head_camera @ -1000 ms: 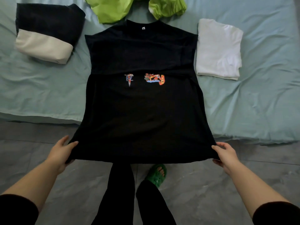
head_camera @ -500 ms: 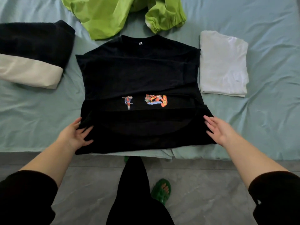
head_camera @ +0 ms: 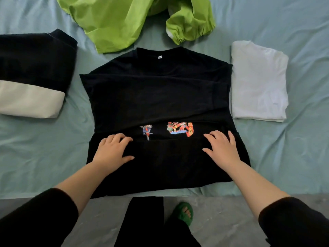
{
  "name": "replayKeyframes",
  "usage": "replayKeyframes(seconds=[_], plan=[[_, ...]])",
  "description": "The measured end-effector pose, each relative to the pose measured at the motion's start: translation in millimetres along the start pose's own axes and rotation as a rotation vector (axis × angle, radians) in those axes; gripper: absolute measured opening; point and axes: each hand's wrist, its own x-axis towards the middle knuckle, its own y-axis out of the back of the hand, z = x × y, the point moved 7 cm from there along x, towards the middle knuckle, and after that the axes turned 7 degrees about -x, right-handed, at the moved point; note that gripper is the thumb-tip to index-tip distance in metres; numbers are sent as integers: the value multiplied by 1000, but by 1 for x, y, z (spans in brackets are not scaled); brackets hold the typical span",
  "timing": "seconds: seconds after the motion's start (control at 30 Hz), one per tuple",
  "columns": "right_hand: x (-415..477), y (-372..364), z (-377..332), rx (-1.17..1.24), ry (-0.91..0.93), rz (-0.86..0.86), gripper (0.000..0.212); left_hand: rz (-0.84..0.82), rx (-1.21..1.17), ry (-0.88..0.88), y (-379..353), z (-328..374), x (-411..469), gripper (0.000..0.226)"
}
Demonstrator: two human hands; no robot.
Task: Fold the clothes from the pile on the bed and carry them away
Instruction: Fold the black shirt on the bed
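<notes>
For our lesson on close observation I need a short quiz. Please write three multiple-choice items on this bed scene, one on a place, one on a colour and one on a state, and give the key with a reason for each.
1. Where does the folded white shirt lie relative to the black T-shirt?
A) on top of it
B) to its right
C) on the floor

2. What colour is the unfolded jacket beyond the T-shirt's collar?
A) red
B) lime green
C) grey

3. What are the left hand and right hand doing?
A) resting on the T-shirt's folded-up lower part
B) holding the T-shirt in the air
C) hanging clear of the bed

Key:
1 B: it lies beside the T-shirt's right edge.
2 B: its crumpled cloth is bright green.
3 A: both hands lie on the black cloth just below the print.
</notes>
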Motion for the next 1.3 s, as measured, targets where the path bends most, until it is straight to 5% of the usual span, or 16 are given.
replayKeyframes(seconds=[0.1, 0.17, 0.5, 0.73, 0.93, 1.13, 1.3], plan=[[16, 4, -6, -124, 93, -62, 40, -194, 73, -5, -1, -7, 17, 50], [19, 5, -7, -65, 133, -134, 36, -310, -111, 31, 0, -13, 17, 44], [98, 95, -4, -45, 110, 359, 33, 278, -133, 9, 101, -26, 61, 36], [133, 80, 29, 28, 149, 182, 38, 40, -175, 163, 83, -68, 84, 32], [158, 115, 29, -93, 159, 325, 35, 369, 85, -26, 131, -57, 100, 32], [221, 176, 25, -243, 131, 567, 30, 491, 208, -146, 194, -65, 155, 34], [265, 181, 28, -308, 15, 549, 24, 528, 297, -112, 206, -70, 201, 32]])
